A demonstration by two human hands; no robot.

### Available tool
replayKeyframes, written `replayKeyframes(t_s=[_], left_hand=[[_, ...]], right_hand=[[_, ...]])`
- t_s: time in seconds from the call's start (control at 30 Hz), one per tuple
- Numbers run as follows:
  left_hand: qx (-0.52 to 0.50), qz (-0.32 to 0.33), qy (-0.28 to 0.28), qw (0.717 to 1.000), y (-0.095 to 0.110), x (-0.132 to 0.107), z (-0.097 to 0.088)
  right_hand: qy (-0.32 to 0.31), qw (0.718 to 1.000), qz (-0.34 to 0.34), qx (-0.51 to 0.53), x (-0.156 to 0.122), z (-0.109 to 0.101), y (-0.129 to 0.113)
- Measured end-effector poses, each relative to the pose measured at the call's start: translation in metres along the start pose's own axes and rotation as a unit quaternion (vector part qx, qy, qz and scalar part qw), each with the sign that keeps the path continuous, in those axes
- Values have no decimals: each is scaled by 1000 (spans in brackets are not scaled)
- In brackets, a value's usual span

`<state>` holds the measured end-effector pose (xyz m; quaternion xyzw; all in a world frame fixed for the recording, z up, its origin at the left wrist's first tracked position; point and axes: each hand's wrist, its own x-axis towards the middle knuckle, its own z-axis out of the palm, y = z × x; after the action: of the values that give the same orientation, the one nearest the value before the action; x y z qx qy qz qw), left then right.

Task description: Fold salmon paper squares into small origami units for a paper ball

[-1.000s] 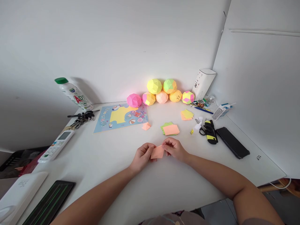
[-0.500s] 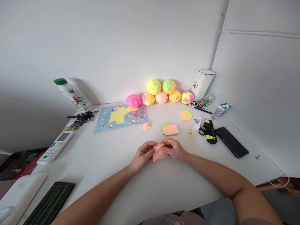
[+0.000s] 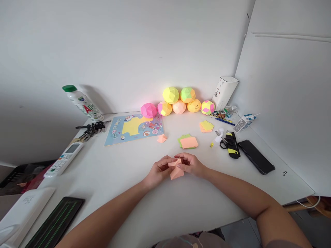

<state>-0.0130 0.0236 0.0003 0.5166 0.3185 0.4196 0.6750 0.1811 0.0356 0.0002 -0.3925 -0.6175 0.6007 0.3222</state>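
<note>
The left hand (image 3: 160,172) and the right hand (image 3: 191,165) both grasped a small creased sheet of peach-coloured paper (image 3: 177,174), pinching it from opposite sides between thumbs and fingers. The sheet was above the near middle of the smooth white table (image 3: 116,168), its lower part jutting out below the thumbs and a pointed part rising between the hands; the fingers hid some of its folds. Just beyond the hands lay a stack of rectangular peach and green paper sheets (image 3: 189,142), and to the left of that stack sat a small, pointed, folded peach paper piece (image 3: 162,138). Farther back and to the right was a fanned pile of yellow and orange paper sheets (image 3: 207,125). Near that pile, a small white plastic bottle with a yellow label (image 3: 216,141) lay beside black-handled scissors (image 3: 223,145), a black-and-yellow tool (image 3: 232,148) and a black rectangular phone (image 3: 256,157). Along the wall, a bright pink faceted paper ball (image 3: 148,110) stood at the left end of a row of multicoloured faceted paper balls (image 3: 179,106), with a yellow faceted ball (image 3: 171,94) and a green-and-orange faceted ball (image 3: 188,94) resting on top. The pink ball touched a light-blue printed card with a yellow centre (image 3: 111,136).
</note>
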Motion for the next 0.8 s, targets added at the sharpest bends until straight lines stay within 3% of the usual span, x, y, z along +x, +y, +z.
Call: replayKeyframes(t_s=[0.27, 0.63, 0.8], left_hand=[[3, 4, 33, 999, -1, 0, 0], [28, 13, -56, 998, -2, -3, 1], [47, 22, -53, 997, -4, -3, -1]], right_hand=[[-8, 998, -28, -55, 0, 2, -6], [-28, 997, -20, -75, 2, 0, -1], [-26, 997, -25, -70, 2, 1, 1]])
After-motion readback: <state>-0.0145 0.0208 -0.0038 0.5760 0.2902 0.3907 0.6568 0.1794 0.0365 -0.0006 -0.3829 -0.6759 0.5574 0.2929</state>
